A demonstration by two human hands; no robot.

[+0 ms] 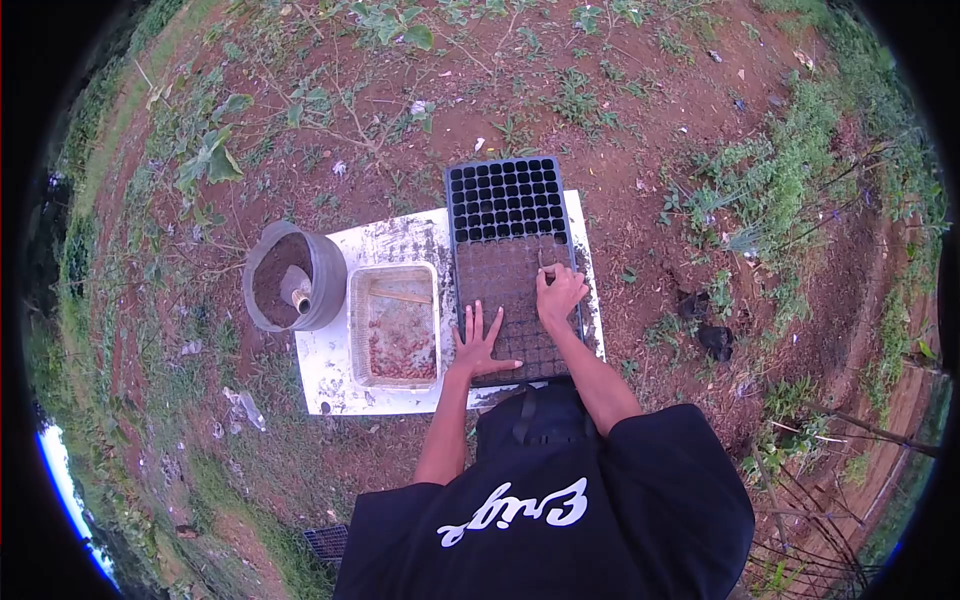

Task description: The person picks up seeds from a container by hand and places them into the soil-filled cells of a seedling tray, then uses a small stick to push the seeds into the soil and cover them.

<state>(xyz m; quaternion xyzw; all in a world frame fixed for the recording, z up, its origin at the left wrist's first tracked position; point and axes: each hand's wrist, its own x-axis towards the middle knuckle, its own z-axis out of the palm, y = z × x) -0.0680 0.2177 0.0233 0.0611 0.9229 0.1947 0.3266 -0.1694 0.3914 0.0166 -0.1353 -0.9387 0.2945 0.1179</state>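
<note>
Right now, in the head view, you have two hands over one seedling tray (505,215), which lies on one white board (325,372). Your left hand (475,352) has its fingers spread flat on the soil at the tray's near left; your right hand (562,296) has its fingers drawn together near the right edge, and you cannot tell whether they pinch anything. Soil covers the near part; rows of dark cells show at the far end, which juts past the board's far edge. To your left stand one basin (395,383), bearing one stick (400,295) and reddish bits, and one bucket (328,270) with soil and one scoop (295,283). A narrow bare strip of board separates basin from tray; another lines the tray's right side, with wide ground (640,230) beyond.
</note>
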